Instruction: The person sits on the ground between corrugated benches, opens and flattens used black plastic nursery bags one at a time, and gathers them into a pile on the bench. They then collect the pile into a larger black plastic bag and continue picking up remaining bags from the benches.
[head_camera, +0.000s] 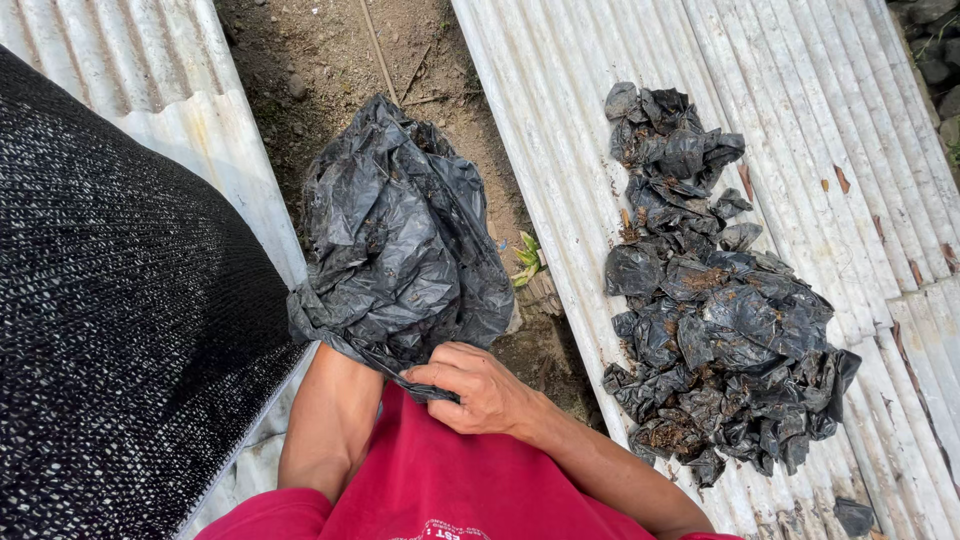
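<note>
One large crumpled black plastic bag (400, 240); one heap of many small soiled black plastic bags (715, 310), too tangled to count; one stray piece (853, 515); one black woven mesh sheet (120, 300); two corrugated metal sheets (560, 100).

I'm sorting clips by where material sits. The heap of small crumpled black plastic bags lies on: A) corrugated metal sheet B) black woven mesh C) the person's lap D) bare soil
A: the pile of small black bags rests on the ridged grey corrugated sheet, right of the soil strip.

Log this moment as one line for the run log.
right hand: pinching bag edge | left hand: hidden inside bag | pile: on sheet
</note>
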